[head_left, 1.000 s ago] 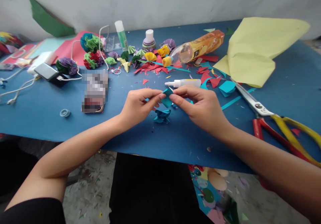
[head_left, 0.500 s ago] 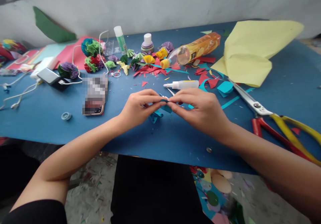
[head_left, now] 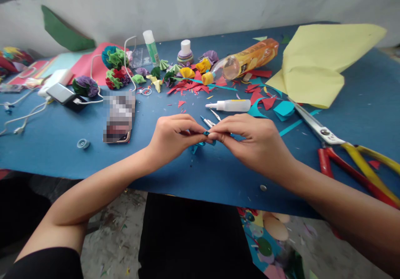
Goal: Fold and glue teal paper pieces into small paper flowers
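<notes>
Between the fingertips of my left hand (head_left: 176,139) and my right hand (head_left: 250,135), a small blue paper piece (head_left: 206,133) is pinched. Both hands are closed on it, and most of the paper is hidden by the fingers. Just below, a crumpled blue paper piece (head_left: 195,149) lies on the table, partly covered by my left hand. A slim pen-like tool (head_left: 206,121) shows behind the fingertips, its far end hidden by my right hand. Beyond that lies a white glue bottle (head_left: 233,105) on its side.
Large scissors (head_left: 325,133) with red and yellow handles lie right, by yellow paper (head_left: 315,66). An orange drink bottle (head_left: 250,60), red paper scraps (head_left: 190,87) and a glue stick (head_left: 151,47) are behind. A phone (head_left: 118,118) and a small grey cap (head_left: 83,144) lie left.
The blue paper, earlier a visible flat square, is now folded or rolled small between the fingertips. My hands have drawn together, and the pen-like tool has come into view behind them.
</notes>
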Available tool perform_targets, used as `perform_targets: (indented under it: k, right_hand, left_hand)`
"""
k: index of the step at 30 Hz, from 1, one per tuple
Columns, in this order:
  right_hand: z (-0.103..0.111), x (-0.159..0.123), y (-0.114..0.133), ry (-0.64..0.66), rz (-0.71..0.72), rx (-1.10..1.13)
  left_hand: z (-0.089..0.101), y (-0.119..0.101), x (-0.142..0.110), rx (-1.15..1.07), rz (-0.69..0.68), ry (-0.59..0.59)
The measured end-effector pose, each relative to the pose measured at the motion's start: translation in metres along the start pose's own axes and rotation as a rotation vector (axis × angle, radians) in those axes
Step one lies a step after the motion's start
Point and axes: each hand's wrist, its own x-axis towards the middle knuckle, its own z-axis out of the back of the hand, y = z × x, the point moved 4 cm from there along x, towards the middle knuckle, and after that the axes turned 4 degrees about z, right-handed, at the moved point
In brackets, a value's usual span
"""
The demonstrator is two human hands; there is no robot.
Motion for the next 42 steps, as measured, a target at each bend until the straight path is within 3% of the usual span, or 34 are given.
perform_targets:
  k: [5, 11, 16, 20, 23, 25, 27, 31, 35, 39, 42]
  right_hand:
    - [0.0, 0.001, -0.003, 0.04, -0.02, 0.036]
    - [0.008, 0.0, -0.005, -0.058, 0.127, -0.194]
    - [-0.001, -0.002, -0.002, -0.004, 0.198, -0.238]
    - [-0.004, 0.0, -0.006, 0.056, 0.142, -0.171]
    - [0.006, 0.007, -0.011, 0.041, 0.024, 0.048]
    - [0.013, 0.011, -0.016, 0.037, -0.051, 0.209]
    - [0.014, 0.014, -0.017, 0.082, -0.037, 0.328]
    - [0.004, 0.012, -0.009, 0.218, 0.171, 0.44]
    - [-0.002, 0.009, -0.002, 0.203, 0.277, 0.431]
    - [0.002, 0.008, 0.002, 0.142, 0.337, 0.393]
    - [0.008, 0.008, 0.001, 0.072, 0.333, 0.33]
  left_hand:
    - [-0.002, 0.002, 0.003, -0.01, 0.044, 0.063]
    - [-0.014, 0.01, 0.013, 0.047, 0.071, 0.097]
    - [-0.022, 0.022, 0.012, 0.052, 0.121, 0.151]
    - [-0.022, 0.028, 0.01, -0.002, 0.191, 0.175]
    - [-0.017, 0.026, 0.013, -0.12, 0.236, 0.215]
    - [-0.014, 0.024, 0.015, -0.279, 0.277, 0.317]
    - [-0.014, 0.021, 0.015, -0.426, 0.318, 0.474]
    - [-0.013, 0.013, 0.013, -0.495, 0.357, 0.707]
    - [-0.015, 0.007, 0.011, -0.558, 0.409, 0.813]
    - [-0.019, 0.01, 0.009, -0.6, 0.464, 0.814]
    - [-0.015, 0.013, 0.012, -0.575, 0.358, 0.623]
